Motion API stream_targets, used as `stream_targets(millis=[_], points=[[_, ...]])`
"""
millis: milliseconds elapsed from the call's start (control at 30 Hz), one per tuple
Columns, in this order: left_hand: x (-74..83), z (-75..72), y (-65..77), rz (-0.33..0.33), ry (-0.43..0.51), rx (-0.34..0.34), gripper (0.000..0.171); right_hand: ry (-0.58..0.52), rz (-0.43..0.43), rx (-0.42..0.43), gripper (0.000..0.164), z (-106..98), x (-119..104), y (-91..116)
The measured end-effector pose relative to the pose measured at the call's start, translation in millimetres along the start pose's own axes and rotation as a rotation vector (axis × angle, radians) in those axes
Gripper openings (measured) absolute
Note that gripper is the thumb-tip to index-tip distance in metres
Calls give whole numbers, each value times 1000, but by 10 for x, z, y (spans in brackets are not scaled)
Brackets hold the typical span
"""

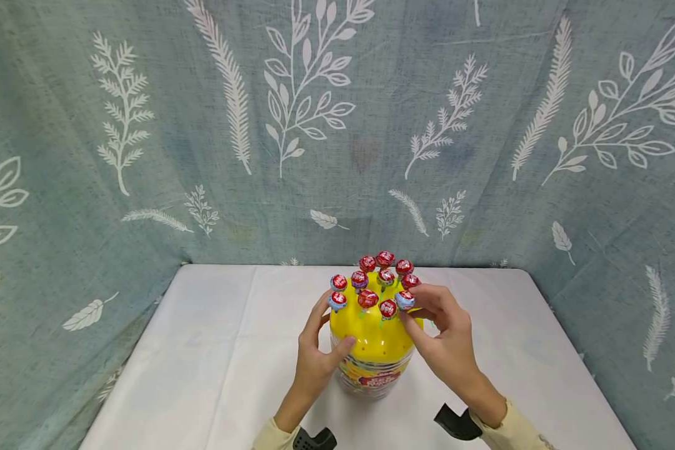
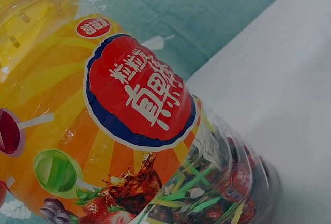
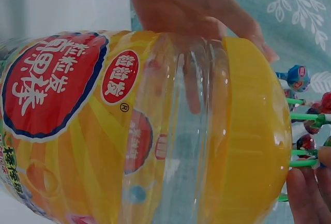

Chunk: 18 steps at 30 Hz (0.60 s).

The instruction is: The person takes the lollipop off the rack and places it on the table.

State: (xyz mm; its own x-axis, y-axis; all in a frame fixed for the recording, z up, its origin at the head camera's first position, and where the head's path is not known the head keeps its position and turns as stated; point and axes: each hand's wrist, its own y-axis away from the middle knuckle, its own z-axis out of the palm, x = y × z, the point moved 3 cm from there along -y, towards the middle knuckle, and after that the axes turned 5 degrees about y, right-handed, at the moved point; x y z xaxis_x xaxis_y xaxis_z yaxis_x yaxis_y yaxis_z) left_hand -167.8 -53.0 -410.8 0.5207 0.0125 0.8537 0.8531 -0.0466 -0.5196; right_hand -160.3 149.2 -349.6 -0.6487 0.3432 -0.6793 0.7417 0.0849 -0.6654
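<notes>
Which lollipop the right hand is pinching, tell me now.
The red and pale-blue lollipop near the front right of the yellow lid. The right hand has its thumb and forefinger around it; no other lollipop sits between them.

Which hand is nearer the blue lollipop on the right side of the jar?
Right. The right hand pinches the blue lollipop; the left hand holds the jar at its left.

Teal leaf-printed fabric [image 1: 365,206] hangs around a white, seemingly cloth-covered table [image 1: 202,375].
</notes>
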Motion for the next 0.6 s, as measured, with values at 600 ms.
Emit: stream_targets(millis=[600], points=[[9, 6, -2, 7, 5, -3, 69, -25, -66, 55, 47, -10, -44, -12]])
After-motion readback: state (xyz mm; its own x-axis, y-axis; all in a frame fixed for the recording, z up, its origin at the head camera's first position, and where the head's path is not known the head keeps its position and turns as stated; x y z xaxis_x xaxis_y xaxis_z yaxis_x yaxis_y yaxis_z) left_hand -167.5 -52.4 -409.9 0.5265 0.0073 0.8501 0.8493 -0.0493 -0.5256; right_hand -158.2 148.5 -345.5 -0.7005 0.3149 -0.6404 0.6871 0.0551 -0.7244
